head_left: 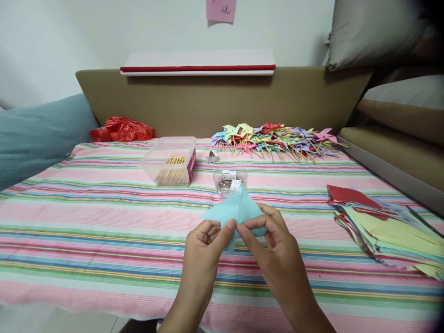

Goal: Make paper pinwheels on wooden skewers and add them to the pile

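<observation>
A light blue paper pinwheel (pixel 239 208) is held up above the striped cloth, its points partly folded toward the middle. My left hand (pixel 208 240) pinches it from the left, thumb pressed near its centre. From the other side my right hand (pixel 274 236) grips it, with thumb and forefinger at the centre and the other fingers curled behind. Both thumb tips nearly meet there, and whatever lies under them is hidden. Just beyond the paper sits a clear plastic container (pixel 225 180) of small metal pieces, partly covered by the pinwheel.
A clear box (pixel 168 162) of wooden sticks stands left of centre. Finished pinwheels on sticks (pixel 277 138) are heaped at the back right. A stack of coloured paper (pixel 388 231) lies at the right beside a dark blade-like thing (pixel 425 222). A red plastic bag (pixel 123 129) rests at the back left.
</observation>
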